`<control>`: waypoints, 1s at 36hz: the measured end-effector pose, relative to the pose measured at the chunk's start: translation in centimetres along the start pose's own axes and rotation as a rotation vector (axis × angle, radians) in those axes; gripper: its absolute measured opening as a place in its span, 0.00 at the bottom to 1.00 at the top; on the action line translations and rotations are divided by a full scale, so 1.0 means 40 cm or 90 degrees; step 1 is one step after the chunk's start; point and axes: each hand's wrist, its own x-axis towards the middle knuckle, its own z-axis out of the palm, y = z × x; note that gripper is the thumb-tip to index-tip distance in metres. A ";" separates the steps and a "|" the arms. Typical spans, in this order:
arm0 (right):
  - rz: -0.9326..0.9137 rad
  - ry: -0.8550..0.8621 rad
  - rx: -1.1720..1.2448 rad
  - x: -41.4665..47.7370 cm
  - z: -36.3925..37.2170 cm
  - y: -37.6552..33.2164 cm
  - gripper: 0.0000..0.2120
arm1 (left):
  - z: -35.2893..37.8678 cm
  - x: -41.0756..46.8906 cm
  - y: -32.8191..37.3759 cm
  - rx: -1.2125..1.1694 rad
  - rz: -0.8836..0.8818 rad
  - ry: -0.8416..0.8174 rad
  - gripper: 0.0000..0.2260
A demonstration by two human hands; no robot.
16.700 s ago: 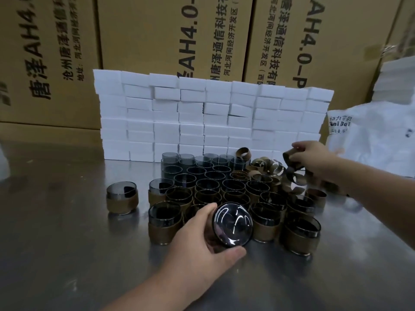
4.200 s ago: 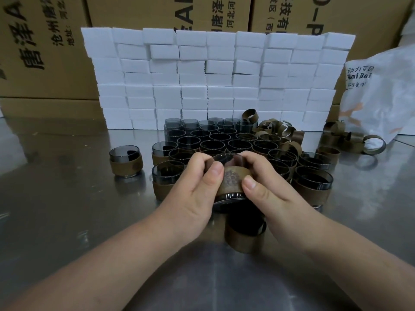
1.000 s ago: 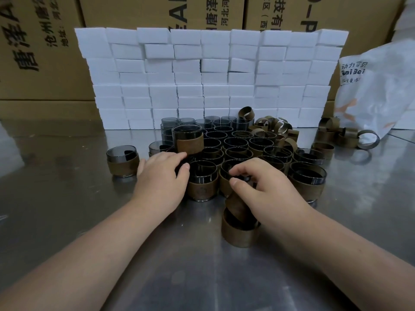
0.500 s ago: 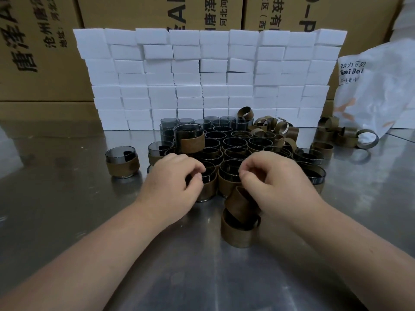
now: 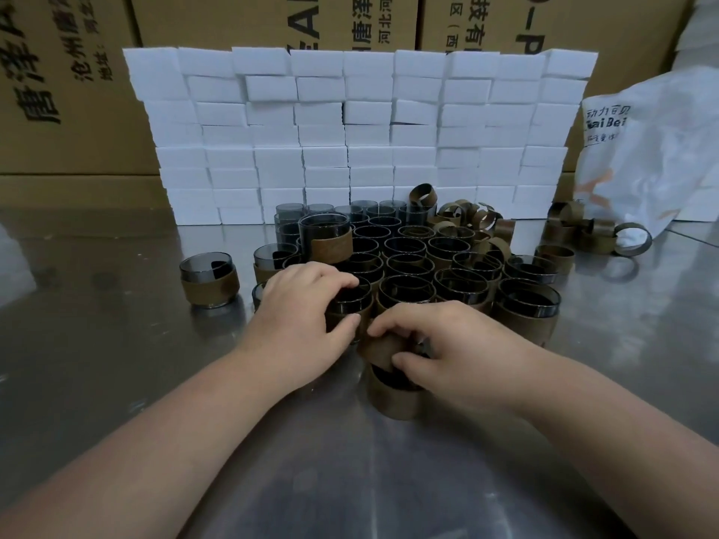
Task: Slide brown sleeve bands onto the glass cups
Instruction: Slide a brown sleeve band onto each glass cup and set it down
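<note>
One band (image 5: pixel 383 350) (apparently) in right hand (image 5: pixel 459 344)

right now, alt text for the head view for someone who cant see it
A person's left hand grips a banded glass cup at the front of a cluster of dark cups on a metal table, while the right hand pinches a loose brown sleeve band beside it. A wall of white blocks and cardboard boxes stand behind.

Two hands: left hand (image 5: pixel 299 305), right hand (image 5: pixel 459 344). Roughly thirty glass cups (image 5: pixel 406 295) clustered; one lone cup (image 5: pixel 209 280) apart; one stacked cup (image 5: pixel 326 239) atop. Loose brown bands (image 5: pixel 459 215) too tangled to count. White blocks (image 5: pixel 362 130): nine columns. One bag (image 5: pixel 653 149).
</note>
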 end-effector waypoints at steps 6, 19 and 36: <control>0.023 0.103 0.140 0.002 0.007 0.005 0.16 | -0.025 -0.012 0.029 -0.100 0.101 -0.004 0.15; 0.114 0.257 0.828 0.020 -0.008 -0.003 0.19 | -0.018 -0.028 0.050 -0.189 0.047 -0.130 0.32; 0.142 0.408 0.217 0.012 -0.031 0.036 0.10 | -0.009 -0.019 0.046 -0.163 -0.018 -0.026 0.33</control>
